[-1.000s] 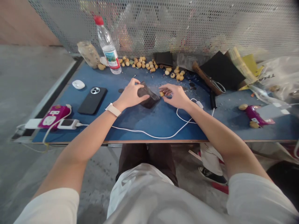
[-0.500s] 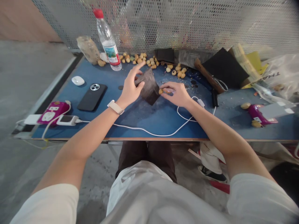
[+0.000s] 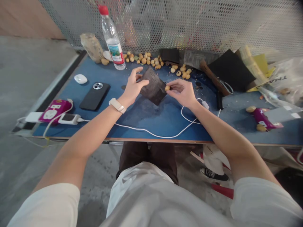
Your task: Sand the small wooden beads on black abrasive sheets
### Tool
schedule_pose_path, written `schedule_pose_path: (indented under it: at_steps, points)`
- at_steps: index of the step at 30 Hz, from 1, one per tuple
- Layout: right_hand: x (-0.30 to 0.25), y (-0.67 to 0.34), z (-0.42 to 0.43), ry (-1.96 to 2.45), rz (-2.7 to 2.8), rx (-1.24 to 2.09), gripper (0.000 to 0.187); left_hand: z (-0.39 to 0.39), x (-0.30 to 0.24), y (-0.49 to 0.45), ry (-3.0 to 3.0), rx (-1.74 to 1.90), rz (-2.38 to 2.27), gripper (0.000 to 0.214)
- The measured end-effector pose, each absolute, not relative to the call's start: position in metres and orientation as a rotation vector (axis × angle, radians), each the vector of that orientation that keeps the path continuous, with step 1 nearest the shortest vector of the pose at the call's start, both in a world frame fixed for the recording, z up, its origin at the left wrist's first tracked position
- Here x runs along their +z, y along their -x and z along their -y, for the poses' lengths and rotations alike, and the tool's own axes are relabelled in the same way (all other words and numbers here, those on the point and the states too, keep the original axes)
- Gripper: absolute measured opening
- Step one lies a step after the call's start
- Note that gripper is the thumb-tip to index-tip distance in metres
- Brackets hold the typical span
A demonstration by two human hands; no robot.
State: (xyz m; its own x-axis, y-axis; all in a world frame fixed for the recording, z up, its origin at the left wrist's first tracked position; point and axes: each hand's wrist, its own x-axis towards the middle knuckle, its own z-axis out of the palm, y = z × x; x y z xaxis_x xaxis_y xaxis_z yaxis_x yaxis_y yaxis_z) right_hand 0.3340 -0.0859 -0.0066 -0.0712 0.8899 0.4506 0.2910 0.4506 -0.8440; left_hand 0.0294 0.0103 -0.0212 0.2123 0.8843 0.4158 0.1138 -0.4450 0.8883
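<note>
My left hand (image 3: 133, 86) holds the left side of a dark grey, worn square sheet (image 3: 155, 86) that looks like sandpaper. Its thumb lies over the sheet, and the index finger is raised at the top left edge. At the sheet's right corner, my right hand (image 3: 183, 91) pinches a small round tan nut-like piece (image 3: 167, 88) between thumb and fingertips. Several similar tan pieces (image 3: 144, 60) lie in a row along the back of the blue table (image 3: 146, 121).
A water bottle (image 3: 115, 52) and a bag (image 3: 92, 47) stand back left. Nearer lie a phone (image 3: 95, 96), a white mouse-like case (image 3: 80, 79) and a purple power socket (image 3: 55, 108). A white cable (image 3: 146, 130) crosses the front. Black sheets (image 3: 232, 69) lean at right.
The right hand has shifted slightly right, and the tan piece in its pinch shows more fully. The dark sheet has moved a little to the right in my left hand.
</note>
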Motion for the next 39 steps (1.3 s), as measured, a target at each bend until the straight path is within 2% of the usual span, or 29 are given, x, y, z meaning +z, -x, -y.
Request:
schedule_pose_path:
  at_steps: [5,10,16,21,28,34,39]
  points:
    - [-0.010,-0.336,0.084,1.063,1.640,0.717,0.043,-0.010,-0.021,-0.027,-1.623,1.185,-1.052,0.080]
    - [-0.005,-0.339,0.085,1.116,1.764,0.569,0.031,-0.005,-0.022,-0.025,-1.697,1.150,-1.000,0.081]
    - [0.004,-0.338,0.092,1.145,2.007,0.383,0.024,0.012,-0.007,-0.014,-2.298,0.999,-1.041,0.079]
    - [0.004,-0.335,0.094,1.119,2.133,0.411,0.022,0.040,0.016,-0.023,-2.588,0.713,-0.841,0.063]
    - [0.001,-0.335,0.092,1.084,2.229,0.378,0.016,0.047,0.013,-0.030,-2.621,0.423,-0.722,0.095]
    - [-0.008,-0.322,0.091,1.209,2.174,0.223,0.016,0.040,0.008,-0.027,-2.609,0.433,-0.703,0.105]
    - [-0.012,-0.312,0.091,1.236,2.241,0.171,0.008,0.036,0.005,-0.025,-2.560,0.433,-0.701,0.130]
